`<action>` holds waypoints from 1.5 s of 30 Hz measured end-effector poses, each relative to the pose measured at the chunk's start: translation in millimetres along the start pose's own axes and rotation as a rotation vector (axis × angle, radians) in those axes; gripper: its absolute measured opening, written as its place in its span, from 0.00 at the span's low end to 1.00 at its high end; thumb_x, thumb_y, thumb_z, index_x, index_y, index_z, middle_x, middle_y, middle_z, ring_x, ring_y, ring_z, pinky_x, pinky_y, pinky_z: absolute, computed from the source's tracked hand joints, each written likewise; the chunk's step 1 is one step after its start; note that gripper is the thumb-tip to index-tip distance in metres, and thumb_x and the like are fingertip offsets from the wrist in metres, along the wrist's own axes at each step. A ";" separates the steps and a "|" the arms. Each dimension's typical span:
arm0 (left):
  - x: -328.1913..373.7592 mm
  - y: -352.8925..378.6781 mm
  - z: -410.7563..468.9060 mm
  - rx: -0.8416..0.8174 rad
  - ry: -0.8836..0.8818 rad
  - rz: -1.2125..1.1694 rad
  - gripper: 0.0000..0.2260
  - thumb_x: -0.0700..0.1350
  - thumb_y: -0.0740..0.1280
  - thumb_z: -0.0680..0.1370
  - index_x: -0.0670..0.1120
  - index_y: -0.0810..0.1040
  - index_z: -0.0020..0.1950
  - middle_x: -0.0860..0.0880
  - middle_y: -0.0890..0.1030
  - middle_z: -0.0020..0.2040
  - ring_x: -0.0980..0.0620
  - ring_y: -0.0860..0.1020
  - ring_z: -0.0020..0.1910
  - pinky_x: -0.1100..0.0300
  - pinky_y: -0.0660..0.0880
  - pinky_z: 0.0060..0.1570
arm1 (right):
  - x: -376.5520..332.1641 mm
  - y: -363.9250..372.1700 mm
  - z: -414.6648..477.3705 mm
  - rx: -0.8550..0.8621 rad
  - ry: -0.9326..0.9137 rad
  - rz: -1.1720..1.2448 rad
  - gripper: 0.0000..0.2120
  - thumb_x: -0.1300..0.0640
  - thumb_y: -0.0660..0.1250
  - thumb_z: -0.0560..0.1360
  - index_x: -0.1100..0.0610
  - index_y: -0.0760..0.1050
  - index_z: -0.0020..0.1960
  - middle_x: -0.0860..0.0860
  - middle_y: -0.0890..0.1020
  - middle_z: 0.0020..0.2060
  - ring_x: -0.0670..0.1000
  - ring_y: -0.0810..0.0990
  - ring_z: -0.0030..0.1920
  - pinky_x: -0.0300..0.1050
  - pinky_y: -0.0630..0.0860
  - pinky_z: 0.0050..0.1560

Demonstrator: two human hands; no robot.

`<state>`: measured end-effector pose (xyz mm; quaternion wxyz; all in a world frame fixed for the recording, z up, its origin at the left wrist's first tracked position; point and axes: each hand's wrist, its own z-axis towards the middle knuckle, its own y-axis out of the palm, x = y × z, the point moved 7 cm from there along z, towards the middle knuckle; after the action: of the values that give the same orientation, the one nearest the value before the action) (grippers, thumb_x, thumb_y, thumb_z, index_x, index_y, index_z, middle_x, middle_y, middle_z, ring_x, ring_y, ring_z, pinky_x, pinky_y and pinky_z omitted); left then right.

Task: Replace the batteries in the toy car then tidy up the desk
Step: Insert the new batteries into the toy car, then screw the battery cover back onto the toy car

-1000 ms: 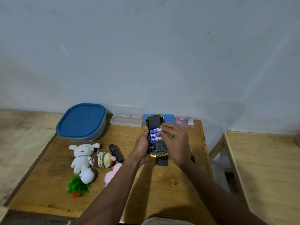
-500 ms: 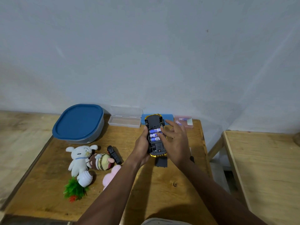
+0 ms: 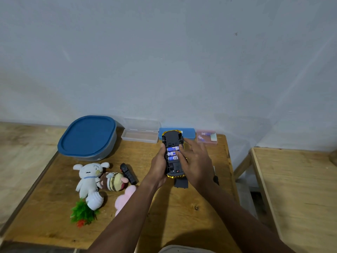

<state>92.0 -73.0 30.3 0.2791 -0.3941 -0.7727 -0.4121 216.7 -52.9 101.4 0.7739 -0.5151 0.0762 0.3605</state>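
A: Starting at the far left?

B: Seeing a blue-lidded container [image 3: 87, 136] sitting at the back left corner of the wooden desk [image 3: 182, 221], close to the wall. Finding, nearer the front, a white plush animal [image 3: 89, 177] lying face up, touching a striped plush bee [image 3: 113, 181] on its right.

A: Anything below those?

B: Spotting a green plastic plant [image 3: 82, 213] near the front edge. Noting a pink plush [image 3: 125, 198] partly hidden behind the left forearm, and a black remote control [image 3: 128, 173] lying slanted just beside the bee.

A: Moving to the middle?

B: Seeing a clear plastic box [image 3: 139, 136] standing open against the wall. Then the left hand [image 3: 158, 168], gripping the toy car [image 3: 173, 141] from its left side, fingers curled round the body. Keeping it underside up over the rear middle of the desk; not telling whether it is resting on the wood. Showing three blue batteries [image 3: 172, 153] lying crosswise in the uncovered compartment.

A: And the right hand [image 3: 197, 165]?

B: Reaching in from the right with straight, spread fingers, fingertips [image 3: 182, 149] touching the batteries' right ends and grasping nothing.

A: Further right?

B: Seeing a dark battery cover [image 3: 181, 183] lying on the desk just below the car, a blue box [image 3: 189, 133] behind the car against the wall, and a pink case [image 3: 207, 137] just beside that. Ending with a second wooden table [image 3: 299, 189] standing apart at the far right.
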 end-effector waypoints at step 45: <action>-65.9 -82.2 9.5 0.225 -0.188 0.087 0.22 0.57 0.55 0.85 0.43 0.79 0.64 0.43 0.86 0.49 0.43 0.85 0.48 0.47 0.81 0.52 | 79.8 76.9 -45.6 -0.379 0.505 0.315 0.09 0.64 0.69 0.74 0.52 0.78 0.50 0.48 0.81 0.48 0.46 0.78 0.50 0.39 0.74 0.51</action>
<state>57.2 -118.5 -58.6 0.2653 -0.4304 -0.8189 -0.2717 237.4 -37.4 -15.5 0.5563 -0.7043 0.2754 0.3445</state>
